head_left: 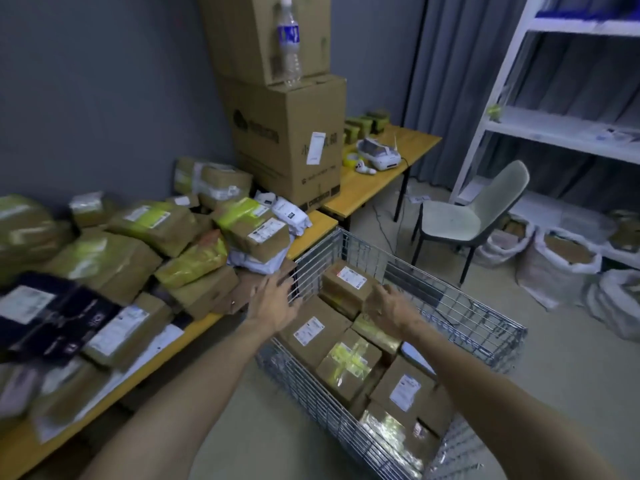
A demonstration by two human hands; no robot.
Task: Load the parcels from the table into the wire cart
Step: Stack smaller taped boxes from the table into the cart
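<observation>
Where the long yellow tabletop (313, 233) runs along the left wall, a heap of parcels (114, 258) covers it: brown cardboard boxes wrapped in clear and yellow-green tape, a few white poly bags, and a black parcel (52, 313) at the near left. Each carries a white shipping label, but the print is too blurred to read.

The left hand (273, 301) hovers over the tabletop's right end, just beside the cart's rim, with its fingers spread and holding nothing. Behind it, at the far end, two tall cartons (291, 133) stand stacked; the lower one shows a dark logo and unreadable lettering, and a clear water bottle (289, 39) with a blue label stands on it.

The wire cart (467, 313) sits on the floor against the tabletop, already holding taped, labelled boxes (346, 365) packed close together. The right hand (388, 308) hangs over them with its fingers loosely curled and gripping nothing.

Further right are a white headset (379, 155) on a second tabletop, a grey chair (474, 216), a white shelf rack (554, 133), and white sacks (554, 261) on the floor.
</observation>
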